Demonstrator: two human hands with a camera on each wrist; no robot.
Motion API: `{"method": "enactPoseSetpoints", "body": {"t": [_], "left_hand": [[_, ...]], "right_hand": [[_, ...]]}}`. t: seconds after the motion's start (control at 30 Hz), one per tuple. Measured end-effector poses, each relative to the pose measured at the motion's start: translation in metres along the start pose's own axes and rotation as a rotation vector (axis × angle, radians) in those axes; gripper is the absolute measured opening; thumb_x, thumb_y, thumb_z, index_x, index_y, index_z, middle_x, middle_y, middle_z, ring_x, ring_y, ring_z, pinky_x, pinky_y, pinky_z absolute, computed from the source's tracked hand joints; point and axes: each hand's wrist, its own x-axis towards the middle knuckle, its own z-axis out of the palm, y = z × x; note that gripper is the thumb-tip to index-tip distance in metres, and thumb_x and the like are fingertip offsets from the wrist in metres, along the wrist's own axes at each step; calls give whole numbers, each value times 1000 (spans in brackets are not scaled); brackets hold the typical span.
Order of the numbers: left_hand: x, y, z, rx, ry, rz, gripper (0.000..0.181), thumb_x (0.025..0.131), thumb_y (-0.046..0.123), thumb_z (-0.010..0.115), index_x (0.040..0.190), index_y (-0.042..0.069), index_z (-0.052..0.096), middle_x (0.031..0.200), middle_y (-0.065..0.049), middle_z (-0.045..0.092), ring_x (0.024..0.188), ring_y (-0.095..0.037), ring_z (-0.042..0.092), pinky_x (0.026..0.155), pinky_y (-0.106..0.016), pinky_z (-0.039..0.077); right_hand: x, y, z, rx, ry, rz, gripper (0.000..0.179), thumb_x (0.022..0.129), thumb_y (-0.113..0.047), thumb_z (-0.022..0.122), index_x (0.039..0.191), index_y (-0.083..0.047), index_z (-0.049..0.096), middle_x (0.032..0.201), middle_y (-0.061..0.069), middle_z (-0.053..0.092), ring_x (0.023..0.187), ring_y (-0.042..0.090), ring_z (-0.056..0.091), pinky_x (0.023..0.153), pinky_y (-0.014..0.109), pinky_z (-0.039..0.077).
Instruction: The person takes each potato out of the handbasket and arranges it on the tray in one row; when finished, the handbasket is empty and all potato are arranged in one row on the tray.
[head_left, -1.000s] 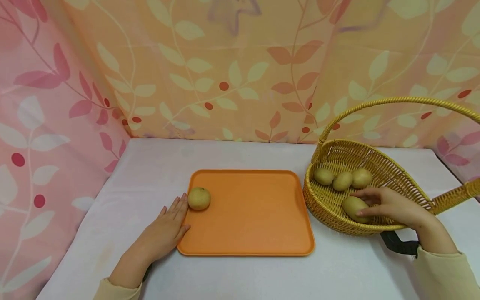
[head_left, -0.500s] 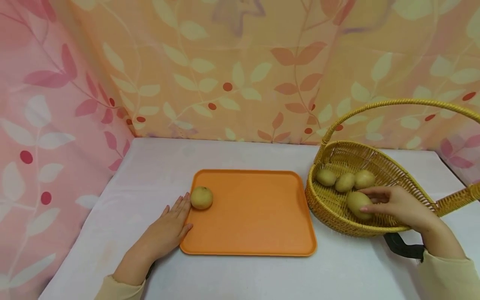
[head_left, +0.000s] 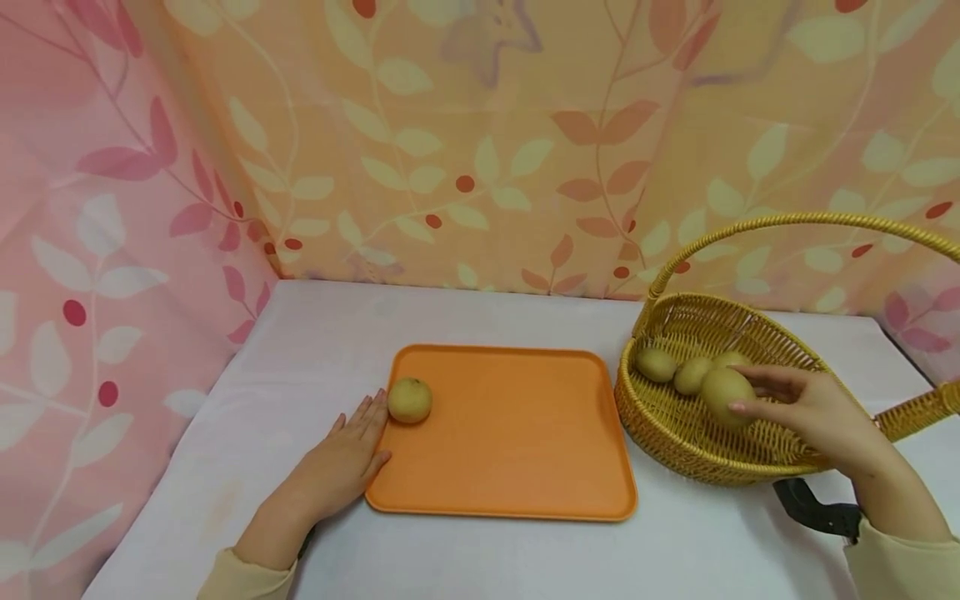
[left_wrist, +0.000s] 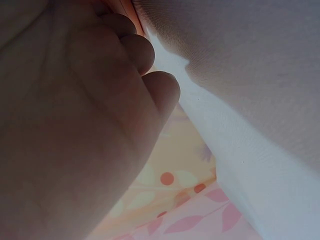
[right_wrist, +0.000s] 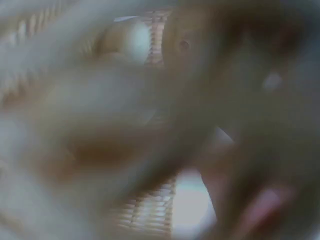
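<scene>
My right hand (head_left: 821, 421) pinches a round yellow-brown pear (head_left: 723, 396) between thumb and fingers, raised inside the wicker basket (head_left: 686, 462). Several other pears lie behind it; one pear (head_left: 656, 365) sits by the basket's left wall, and another is partly hidden behind the held one. My left hand (head_left: 337, 467) lies flat with straight fingers at the left edge of an orange tray (head_left: 517, 442). Just beside its fingertips, a single pear (head_left: 410, 401) stands on the tray. The right wrist view is heavily blurred; the left wrist view shows the underside of the left hand (left_wrist: 90, 105).
A tall arched handle (head_left: 795, 218) rises over the basket, which stands just right of the tray. White cloth (head_left: 480, 558) covers the table. Patterned curtains (head_left: 465, 150) hang at the back and left. A black strap (head_left: 817, 508) is on the right wrist.
The right hand has closed its hold on the front pear and lifted it off the basket's bottom. The left hand stays at the tray's edge. The view has shifted slightly.
</scene>
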Motion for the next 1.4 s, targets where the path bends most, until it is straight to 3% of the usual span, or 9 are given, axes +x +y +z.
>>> {"method": "enactPoseSetpoints", "body": {"t": [0.3,0.53,0.7,1.03,1.4], "left_hand": [[1,0,1,4,-5,0,65,95,19,55,144,-11,24,150,-24,25,138,-38,23,106,-60,23],[1,-1,2,3,-3,-1,65,95,19,55,144,-11,24,150,-24,25,138,-38,23,106,-60,23],[0,-2,3,11,-13,-3,64,96,20,54,144,-11,24,151,-23,23,139,-37,21,106,-59,22],[0,-3,3,11,-23,-9,64,96,21,54,144,-11,24,152,-23,22,139,-36,20,107,-58,22],[0,-2,1,10,-29,-14,65,96,21,54,144,-11,24,152,-23,21,139,-36,20,107,-59,21]], "right_hand": [[-4,-24,4,15,71,28,56,84,-23,73,129,3,53,101,-31,55,90,-15,51,67,9,43],[-7,-44,9,75,116,55,54,84,-28,72,133,-13,55,104,-25,61,94,-10,53,69,11,41],[-7,-56,14,140,152,56,52,84,-25,73,133,-17,56,108,-25,61,98,-10,53,71,8,40],[-5,-73,28,254,189,-75,47,83,-6,72,128,-12,60,111,-20,63,100,-7,56,75,7,44],[0,-94,41,320,166,-90,49,83,-8,73,130,-9,59,110,-11,66,103,-2,58,77,10,44]]}}
